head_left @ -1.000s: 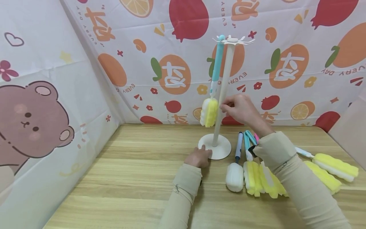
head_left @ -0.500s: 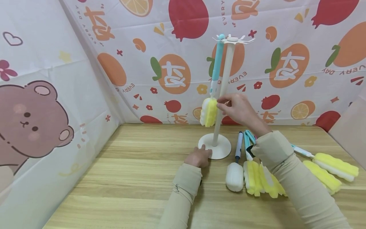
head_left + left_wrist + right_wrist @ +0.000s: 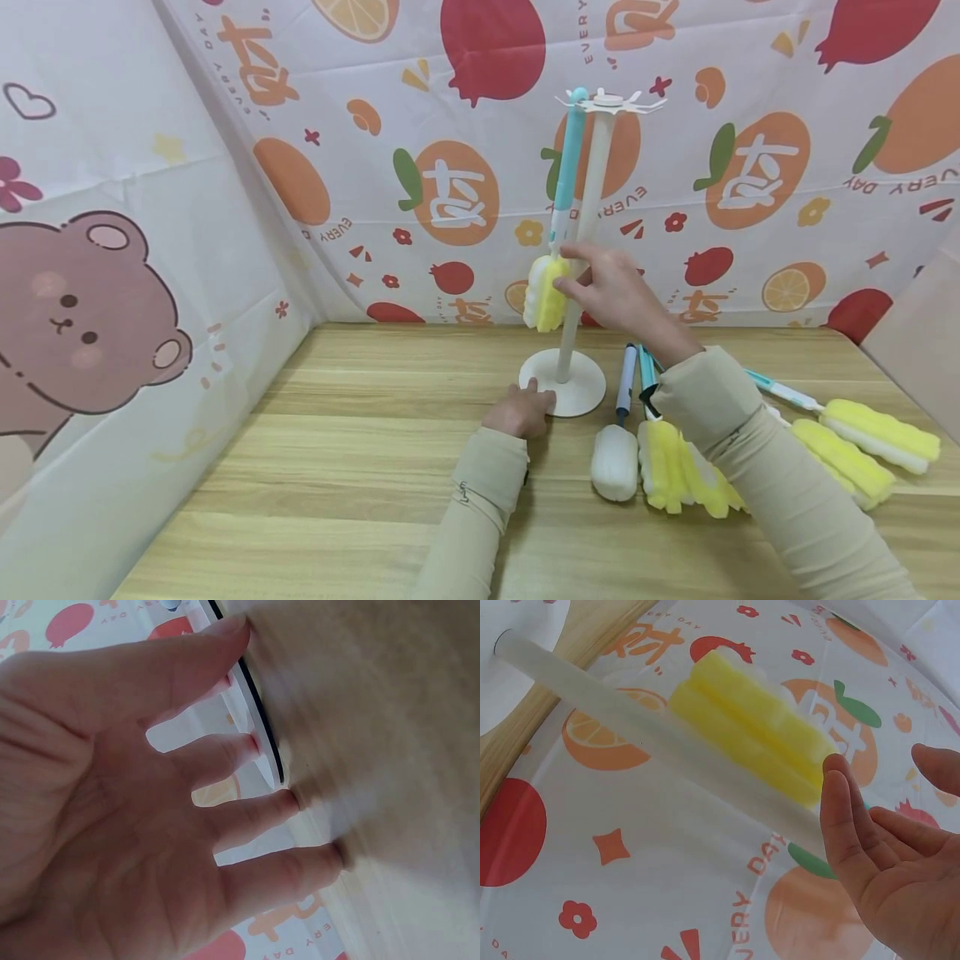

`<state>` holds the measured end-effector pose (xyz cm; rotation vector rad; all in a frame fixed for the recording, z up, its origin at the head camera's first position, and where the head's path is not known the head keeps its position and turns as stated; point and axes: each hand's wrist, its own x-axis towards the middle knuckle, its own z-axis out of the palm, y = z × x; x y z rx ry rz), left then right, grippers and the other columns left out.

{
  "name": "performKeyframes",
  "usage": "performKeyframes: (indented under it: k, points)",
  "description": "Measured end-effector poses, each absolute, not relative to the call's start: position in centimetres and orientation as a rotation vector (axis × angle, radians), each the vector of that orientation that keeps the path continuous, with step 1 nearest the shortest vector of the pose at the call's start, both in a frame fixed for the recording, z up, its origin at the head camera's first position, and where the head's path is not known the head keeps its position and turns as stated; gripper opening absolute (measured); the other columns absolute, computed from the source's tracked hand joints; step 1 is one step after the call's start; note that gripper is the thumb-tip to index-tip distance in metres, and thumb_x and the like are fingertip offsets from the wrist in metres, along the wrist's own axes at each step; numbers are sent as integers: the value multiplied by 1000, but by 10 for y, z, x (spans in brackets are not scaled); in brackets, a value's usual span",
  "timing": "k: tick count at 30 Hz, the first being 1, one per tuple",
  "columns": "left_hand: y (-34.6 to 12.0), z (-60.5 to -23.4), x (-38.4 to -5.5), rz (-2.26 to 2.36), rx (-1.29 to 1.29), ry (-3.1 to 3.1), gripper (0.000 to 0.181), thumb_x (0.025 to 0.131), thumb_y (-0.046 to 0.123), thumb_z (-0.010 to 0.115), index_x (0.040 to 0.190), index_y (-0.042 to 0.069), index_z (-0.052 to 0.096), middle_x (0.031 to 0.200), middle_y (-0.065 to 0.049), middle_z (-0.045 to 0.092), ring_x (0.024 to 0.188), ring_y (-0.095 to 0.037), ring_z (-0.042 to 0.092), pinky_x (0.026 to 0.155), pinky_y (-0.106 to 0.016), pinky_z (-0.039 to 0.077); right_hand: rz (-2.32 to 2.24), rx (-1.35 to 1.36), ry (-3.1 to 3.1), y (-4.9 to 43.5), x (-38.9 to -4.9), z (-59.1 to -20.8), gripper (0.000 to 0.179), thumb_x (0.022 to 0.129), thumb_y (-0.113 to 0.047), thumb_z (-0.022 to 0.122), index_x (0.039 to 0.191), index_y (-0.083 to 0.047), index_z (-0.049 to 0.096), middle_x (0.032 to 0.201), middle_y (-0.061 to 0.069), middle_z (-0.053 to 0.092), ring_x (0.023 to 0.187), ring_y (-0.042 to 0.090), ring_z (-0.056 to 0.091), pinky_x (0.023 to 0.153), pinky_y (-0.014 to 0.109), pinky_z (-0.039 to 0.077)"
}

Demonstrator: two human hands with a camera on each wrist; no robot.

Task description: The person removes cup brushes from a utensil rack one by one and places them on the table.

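Note:
A white stand (image 3: 595,179) with a ring of hooks on top rises from a round base (image 3: 581,398). From a left-hand hook hangs a bottle brush (image 3: 570,158) with a turquoise handle and a yellow-and-white sponge head (image 3: 542,304). My right hand (image 3: 618,287) is at the sponge head, thumb and forefinger apart. In the right wrist view its fingertips overlap the top end of the yellow sponge (image 3: 742,724), with the thumb well away. My left hand (image 3: 517,412) rests at the base's left edge. Its thumb and fingertips (image 3: 247,742) touch the rim and tabletop, fingers nearly straight.
Right of the base lie a brush with a white rounded head (image 3: 615,467) and several yellow sponge brushes (image 3: 660,471), partly hidden by my right sleeve. Another yellow sponge brush (image 3: 881,433) lies far right. A fruit-print cloth (image 3: 337,275) hangs behind the wooden table (image 3: 360,433).
My right hand has moved left from beside the pole to the hanging sponge head, and its thumb and forefinger have spread apart. The left hand stays at the base.

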<state>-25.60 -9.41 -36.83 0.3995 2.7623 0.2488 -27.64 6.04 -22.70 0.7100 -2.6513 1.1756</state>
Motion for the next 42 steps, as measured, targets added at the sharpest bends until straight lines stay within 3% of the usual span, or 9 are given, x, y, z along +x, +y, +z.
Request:
performKeyframes:
  k: [12,21,26,29,31,35,38,40,42]
  points:
    - [-95,-368,-257,248,403,2757,15,94,2,64,99,15,59,153,-15,42,126,-39,47,84,-49,52,1197,736,-2649,49,-275,-231,64,99,-8,65,153,6,34,123,25,59,94,35,67,78,42,59]
    - [-95,-369,-257,248,396,2755,15,96,4,62,107,14,61,157,-16,38,132,-40,44,90,-51,50,1124,708,-2602,33,-274,-234,55,95,-12,69,138,3,37,95,18,52,83,31,61,68,38,50]
    - [-95,-368,-256,242,398,2754,16,96,4,61,108,14,61,157,-16,38,133,-40,43,91,-53,50,1191,627,-2584,24,-273,-234,71,97,-15,68,150,2,24,122,23,53,94,32,69,75,41,55]
    - [-94,-369,-257,222,414,2760,13,96,5,62,106,14,61,153,-15,42,128,-39,47,89,-50,51,1221,572,-2577,19,-272,-234,87,98,-18,67,159,2,9,159,24,28,108,34,66,88,44,55]
    - [-94,-369,-257,212,424,2765,12,96,6,62,105,14,60,152,-15,43,125,-38,48,88,-49,51,1237,540,-2572,15,-271,-233,95,98,-19,67,160,2,-2,168,18,2,130,35,53,105,46,45]
    - [-93,-368,-256,208,428,2773,13,97,5,60,106,14,61,154,-16,41,127,-39,48,87,-49,52,1261,476,-2550,6,-272,-232,97,99,-21,66,160,1,-6,168,17,-9,147,36,28,112,44,37]
    - [-94,-367,-255,218,420,2768,16,97,5,59,110,14,62,156,-16,39,130,-40,46,88,-50,51,1328,428,-2516,1,-273,-230,97,99,-21,65,160,-1,-9,168,15,-11,116,39,57,82,35,55]
    - [-94,-367,-255,226,418,2769,19,97,5,59,113,13,62,157,-16,39,130,-40,45,88,-51,51,1387,394,-2487,-2,-275,-228,97,100,-21,64,160,-2,-9,169,14,-6,85,37,59,62,36,51]
    - [-95,-368,-255,233,419,2772,20,96,4,59,114,13,62,157,-16,39,130,-40,45,89,-51,51,1429,362,-2471,-4,-277,-225,96,100,-22,64,160,-3,-8,169,13,1,77,34,56,64,34,52]
